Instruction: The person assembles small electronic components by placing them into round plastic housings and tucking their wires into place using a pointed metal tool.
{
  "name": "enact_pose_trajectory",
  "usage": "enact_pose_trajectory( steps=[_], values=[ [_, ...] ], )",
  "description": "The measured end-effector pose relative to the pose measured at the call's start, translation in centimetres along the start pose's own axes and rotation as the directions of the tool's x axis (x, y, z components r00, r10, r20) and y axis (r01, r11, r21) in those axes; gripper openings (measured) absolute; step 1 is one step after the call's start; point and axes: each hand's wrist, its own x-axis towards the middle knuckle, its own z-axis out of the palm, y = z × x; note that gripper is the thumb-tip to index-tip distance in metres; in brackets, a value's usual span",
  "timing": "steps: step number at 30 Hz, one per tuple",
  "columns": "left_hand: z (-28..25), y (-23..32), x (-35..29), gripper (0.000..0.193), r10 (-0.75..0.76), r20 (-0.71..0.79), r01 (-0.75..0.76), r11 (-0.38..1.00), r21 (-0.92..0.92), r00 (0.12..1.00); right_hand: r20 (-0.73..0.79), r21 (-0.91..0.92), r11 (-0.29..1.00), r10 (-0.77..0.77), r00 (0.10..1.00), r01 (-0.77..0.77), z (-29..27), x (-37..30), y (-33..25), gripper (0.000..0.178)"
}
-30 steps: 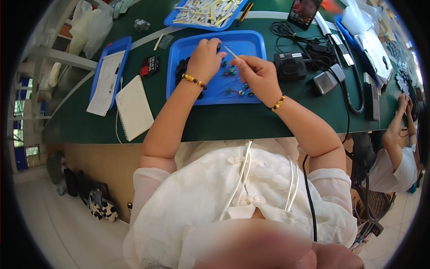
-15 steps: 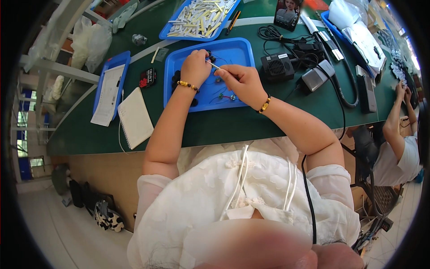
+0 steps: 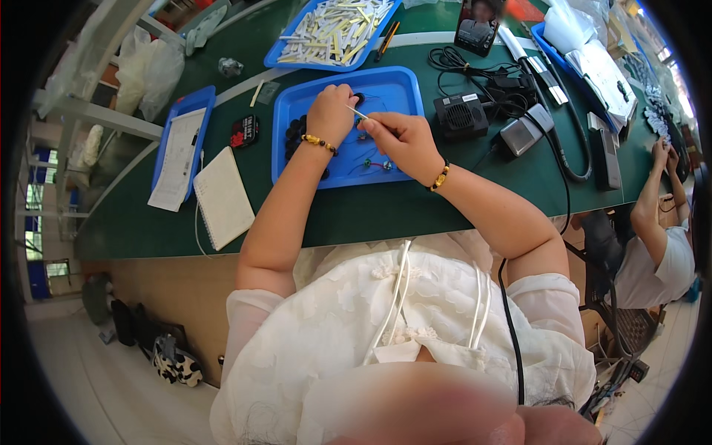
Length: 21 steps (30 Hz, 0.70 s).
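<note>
Over the blue tray (image 3: 409, 83), my left hand (image 3: 331, 117) is closed, its fingertips pinched at a small black round part (image 3: 360, 99) with thin wires trailing from it. My right hand (image 3: 406, 142) grips a thin pale stick-like tool (image 3: 357, 113) between thumb and fingers. The tool's tip reaches the fingertips of my left hand; the exact contact is hidden. Several black round parts (image 3: 292, 138) lie in the tray's left side, partly behind my left wrist. Small green parts with thin wires (image 3: 386, 165) rest near the tray's front edge.
Beyond is a blue tray of white and yellowish strips (image 3: 337, 33). A notebook (image 3: 224, 197), a clipboard tray (image 3: 210, 100) and a black tin (image 3: 245, 130) lie left. Right are a black speaker-like box (image 3: 461, 115), a grey device (image 3: 526, 130) and cables. Another person (image 3: 660, 252) sits far right.
The black part shows more clearly beyond my left fingertips, and the tool is tilted more steeply. Both hands have barely shifted; the view has moved slightly.
</note>
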Motion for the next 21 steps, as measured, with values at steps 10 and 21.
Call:
enact_pose_trajectory(
  steps=[10, 21],
  values=[
    [0.0, 1.2, -0.2, 0.021, 0.120, -0.061, -0.125, 0.989, -0.080, 0.991, 0.013, -0.038, 0.999, -0.015, 1.000, 0.015, 0.2, -0.1, 0.4, 0.021],
    [0.6, 1.4, 0.1, 0.021, 0.106, -0.019, -0.107, 0.993, -0.040, 0.994, 0.033, -0.044, 0.999, 0.004, 0.999, -0.003, 0.1, -0.2, 0.2, 0.022]
  ],
)
